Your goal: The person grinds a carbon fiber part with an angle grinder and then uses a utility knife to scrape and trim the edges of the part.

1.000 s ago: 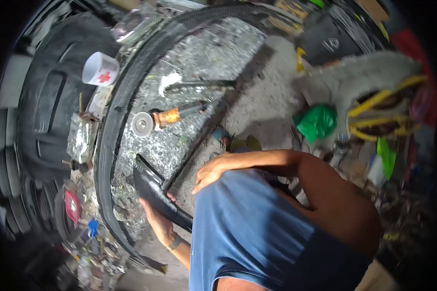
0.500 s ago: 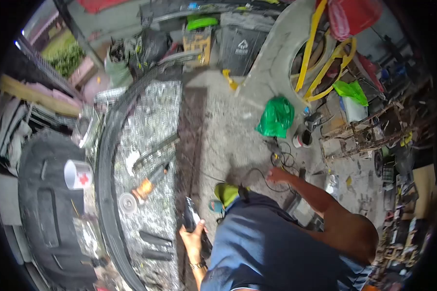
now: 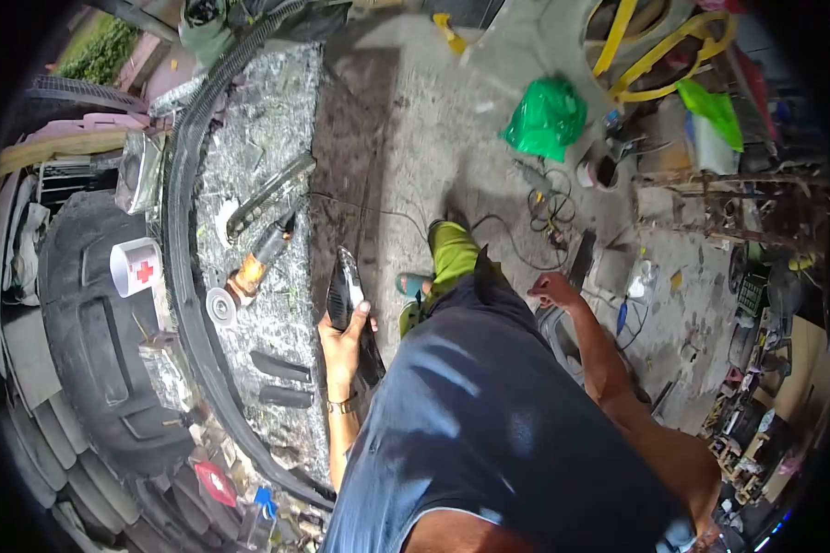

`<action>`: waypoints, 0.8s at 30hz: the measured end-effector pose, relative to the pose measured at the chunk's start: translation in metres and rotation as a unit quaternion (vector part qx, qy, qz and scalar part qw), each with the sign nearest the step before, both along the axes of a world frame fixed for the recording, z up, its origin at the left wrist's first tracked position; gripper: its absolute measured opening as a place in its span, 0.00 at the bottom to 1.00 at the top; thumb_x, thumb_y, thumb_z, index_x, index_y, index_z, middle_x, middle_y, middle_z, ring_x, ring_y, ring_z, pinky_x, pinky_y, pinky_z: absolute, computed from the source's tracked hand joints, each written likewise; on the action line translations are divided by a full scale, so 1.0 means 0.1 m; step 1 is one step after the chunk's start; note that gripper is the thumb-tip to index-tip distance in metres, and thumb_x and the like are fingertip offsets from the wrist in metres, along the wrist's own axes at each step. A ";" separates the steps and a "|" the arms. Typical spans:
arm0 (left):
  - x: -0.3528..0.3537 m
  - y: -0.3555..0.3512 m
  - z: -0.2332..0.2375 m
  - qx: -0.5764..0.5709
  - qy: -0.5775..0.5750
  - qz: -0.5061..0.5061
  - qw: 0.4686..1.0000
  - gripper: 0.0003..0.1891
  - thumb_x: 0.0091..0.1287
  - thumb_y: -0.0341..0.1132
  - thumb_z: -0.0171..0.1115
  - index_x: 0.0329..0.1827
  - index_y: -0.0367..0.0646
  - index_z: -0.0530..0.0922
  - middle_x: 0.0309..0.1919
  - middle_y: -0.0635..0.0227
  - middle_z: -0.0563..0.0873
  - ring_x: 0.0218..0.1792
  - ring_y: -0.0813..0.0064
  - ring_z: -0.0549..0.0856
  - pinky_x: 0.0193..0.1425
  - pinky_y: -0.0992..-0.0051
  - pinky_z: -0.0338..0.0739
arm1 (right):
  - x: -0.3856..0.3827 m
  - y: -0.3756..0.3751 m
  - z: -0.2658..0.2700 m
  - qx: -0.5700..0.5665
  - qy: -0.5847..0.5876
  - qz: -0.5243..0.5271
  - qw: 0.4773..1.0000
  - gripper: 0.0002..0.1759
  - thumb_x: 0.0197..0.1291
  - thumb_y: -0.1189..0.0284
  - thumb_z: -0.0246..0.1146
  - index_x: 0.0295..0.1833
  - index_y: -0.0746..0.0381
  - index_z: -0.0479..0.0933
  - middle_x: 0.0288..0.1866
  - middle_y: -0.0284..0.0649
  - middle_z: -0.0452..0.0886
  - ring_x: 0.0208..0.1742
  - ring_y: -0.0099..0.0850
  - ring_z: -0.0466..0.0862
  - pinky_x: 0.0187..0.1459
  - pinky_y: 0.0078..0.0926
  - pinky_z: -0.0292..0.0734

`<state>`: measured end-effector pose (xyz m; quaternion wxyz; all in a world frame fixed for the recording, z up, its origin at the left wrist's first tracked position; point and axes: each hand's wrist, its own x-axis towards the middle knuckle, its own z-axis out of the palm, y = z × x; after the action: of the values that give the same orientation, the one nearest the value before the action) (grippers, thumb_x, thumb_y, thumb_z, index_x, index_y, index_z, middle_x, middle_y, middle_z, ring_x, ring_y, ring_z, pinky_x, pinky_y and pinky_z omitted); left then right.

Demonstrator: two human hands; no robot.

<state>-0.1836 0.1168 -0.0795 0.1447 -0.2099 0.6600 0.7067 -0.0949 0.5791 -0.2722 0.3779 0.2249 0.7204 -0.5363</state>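
Observation:
My left hand (image 3: 343,346), with a watch at the wrist, is closed on a glossy black plastic part (image 3: 343,286) beside the workbench edge. The part is long and pointed, with a ribbed face; its lower end is partly hidden by the hand. On the bench (image 3: 281,88) to the left lie an orange and black angle grinder (image 3: 254,267), a dark curved strip (image 3: 267,195) and two short black pieces (image 3: 281,366). My right hand (image 3: 555,290) hangs over the floor on the other side, fingers curled, with nothing visible in it.
A long black curved trim (image 3: 186,240) runs along the bench. Beyond it stands a white cup with a red cross (image 3: 136,267). A green plastic bag (image 3: 546,120), a can (image 3: 598,171) and cables (image 3: 544,226) are on the floor. Cluttered shelving (image 3: 729,203) stands at right.
My view has tilted down and shifted, so the bench and floor things appear higher. My left hand still holds the black part; my right hand's fingers stay curled.

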 end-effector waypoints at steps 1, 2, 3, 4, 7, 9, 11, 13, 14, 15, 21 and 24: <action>-0.02 -0.02 -0.07 -0.027 -0.013 -0.006 1.000 0.08 0.68 0.32 0.72 0.37 0.38 0.82 0.25 0.73 0.85 0.24 0.82 0.82 0.31 0.78 0.77 | 0.07 0.06 -0.08 -0.007 -0.034 -0.015 0.999 0.14 0.60 0.67 0.74 0.32 0.65 0.81 0.24 0.39 0.80 0.22 0.26 0.79 0.23 0.30 0.76; -0.02 -0.04 -0.12 -0.046 -0.044 -0.007 0.998 0.07 0.67 0.32 0.72 0.37 0.38 0.82 0.25 0.72 0.85 0.24 0.82 0.82 0.30 0.78 0.77 | 0.16 0.11 -0.14 -0.011 -0.067 -0.033 0.997 0.16 0.63 0.65 0.72 0.29 0.65 0.79 0.25 0.38 0.78 0.22 0.24 0.77 0.23 0.29 0.76; -0.04 -0.02 -0.10 -0.072 -0.058 -0.001 0.996 0.08 0.66 0.32 0.73 0.37 0.39 0.82 0.25 0.72 0.85 0.24 0.81 0.82 0.29 0.78 0.77 | 0.20 0.09 -0.20 0.061 -0.093 -0.038 0.993 0.19 0.63 0.64 0.72 0.25 0.64 0.77 0.21 0.36 0.74 0.19 0.24 0.74 0.21 0.31 0.75; -0.07 0.01 -0.06 -0.096 -0.069 0.000 0.993 0.08 0.65 0.32 0.74 0.38 0.39 0.82 0.26 0.72 0.86 0.24 0.81 0.82 0.28 0.79 0.77 | 0.29 0.10 -0.39 0.058 -0.105 -0.046 0.992 0.19 0.63 0.64 0.72 0.25 0.64 0.77 0.21 0.36 0.74 0.19 0.24 0.74 0.21 0.31 0.75; -0.15 0.12 -0.10 -0.119 -0.126 0.067 0.983 0.10 0.63 0.33 0.76 0.39 0.39 0.82 0.27 0.69 0.86 0.21 0.78 0.82 0.27 0.77 0.78 | 0.16 0.16 -0.56 0.139 -0.169 -0.018 0.976 0.31 0.53 0.50 0.77 0.26 0.69 0.76 0.25 0.44 0.80 0.25 0.38 0.82 0.25 0.43 0.85; -0.33 0.30 -0.12 -0.120 -0.117 0.099 0.981 0.10 0.65 0.35 0.75 0.38 0.39 0.82 0.27 0.67 0.86 0.20 0.77 0.82 0.26 0.75 0.78 | -0.06 0.28 -0.89 0.147 -0.191 0.005 0.971 0.32 0.56 0.46 0.74 0.33 0.71 0.82 0.26 0.52 0.83 0.28 0.43 0.87 0.24 0.44 0.83; -0.56 0.46 -0.22 -0.125 -0.098 0.095 0.983 0.12 0.67 0.38 0.72 0.37 0.39 0.82 0.25 0.66 0.85 0.19 0.75 0.81 0.24 0.74 0.76 | -0.13 0.54 -1.66 0.187 0.136 0.260 0.938 0.24 0.62 0.55 0.70 0.24 0.65 0.83 0.18 0.44 0.81 0.13 0.37 0.76 0.23 0.36 0.74; -0.91 0.78 -0.19 -0.192 -0.103 0.079 0.973 0.13 0.67 0.38 0.72 0.34 0.36 0.82 0.23 0.69 0.84 0.21 0.78 0.78 0.27 0.73 0.72 | -1.02 0.61 -1.38 0.056 -0.149 0.017 0.987 0.08 0.62 0.70 0.68 0.38 0.65 0.83 0.26 0.45 0.83 0.21 0.32 0.80 0.23 0.36 0.75; -1.10 0.87 -0.29 -0.237 -0.104 0.076 0.963 0.13 0.67 0.38 0.73 0.34 0.36 0.81 0.22 0.69 0.83 0.22 0.79 0.77 0.28 0.73 0.71 | -1.39 0.68 -1.29 0.015 -0.103 -0.023 0.994 0.06 0.61 0.75 0.67 0.39 0.67 0.81 0.26 0.45 0.82 0.21 0.32 0.80 0.23 0.35 0.77; -1.37 1.16 -0.20 -0.201 -0.082 0.078 0.973 0.12 0.66 0.36 0.73 0.32 0.36 0.82 0.23 0.71 0.84 0.22 0.80 0.74 0.30 0.72 0.70 | -1.75 0.79 -1.33 -0.012 -0.124 -0.063 0.990 0.05 0.60 0.75 0.66 0.38 0.68 0.81 0.27 0.45 0.83 0.21 0.32 0.81 0.23 0.34 0.77; -2.80 1.98 -0.24 -0.199 -0.061 -0.102 0.973 0.15 0.64 0.38 0.76 0.37 0.33 0.83 0.23 0.71 0.85 0.25 0.83 0.79 0.30 0.76 0.74 | -4.08 1.76 -1.42 0.025 0.208 -0.071 0.975 0.06 0.59 0.73 0.69 0.35 0.65 0.81 0.30 0.41 0.83 0.27 0.29 0.83 0.29 0.32 0.84; -3.39 2.34 0.05 -0.199 -0.004 -0.114 0.973 0.16 0.68 0.40 0.72 0.39 0.33 0.82 0.24 0.66 0.87 0.25 0.81 0.84 0.32 0.74 0.78 | -4.94 1.99 -0.60 -0.072 0.037 -0.221 0.972 0.14 0.62 0.61 0.69 0.41 0.62 0.80 0.38 0.40 0.84 0.38 0.30 0.84 0.40 0.36 0.85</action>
<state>-0.5227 0.3507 -0.0748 0.1824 -0.1606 0.8063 0.5393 -0.5888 0.7785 -0.3323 0.2386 0.3304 0.6258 -0.6651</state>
